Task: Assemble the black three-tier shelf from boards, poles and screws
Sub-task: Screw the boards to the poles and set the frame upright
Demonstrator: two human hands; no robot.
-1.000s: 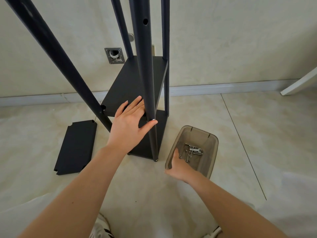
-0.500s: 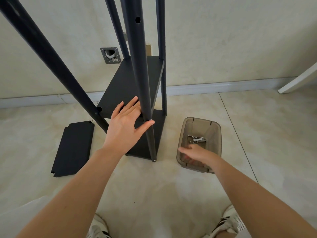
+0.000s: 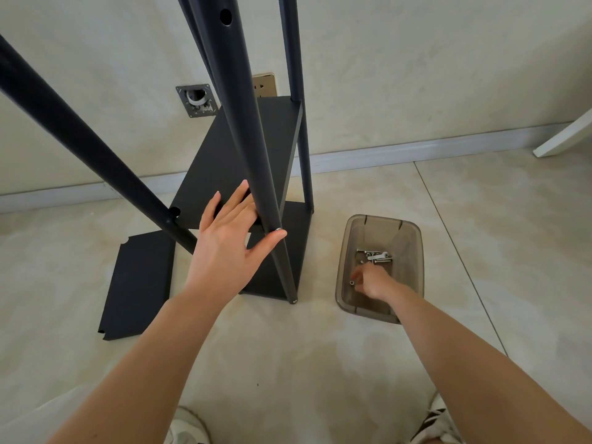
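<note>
— Where are the hands, and how much room is around them?

— The left hand [image 3: 230,248] lies flat with straight fingers on the middle board [image 3: 237,161], and its thumb presses a small silver screw [image 3: 278,230] against the near pole [image 3: 253,155]. Left of that hand another pole [image 3: 80,145] slants down, with only a narrow gap between. The right hand [image 3: 371,282] is inside the plastic bin [image 3: 413,267], fingers curled low over the bottom. I cannot tell if it holds something. Just beyond its fingertips lie the loose screws [image 3: 376,255].

— And the materials?

— The half-built shelf [image 3: 282,251] stands on the floor between the two hands, all matte black: round tubes, thin flat boards with square edges. A spare board [image 3: 137,283] with notched corners lies flat, left of the left forearm. The bin is smoky, half transparent, with rounded corners. The floor tiles [image 3: 288,363] are pale and glossy, with open floor toward the person.
</note>
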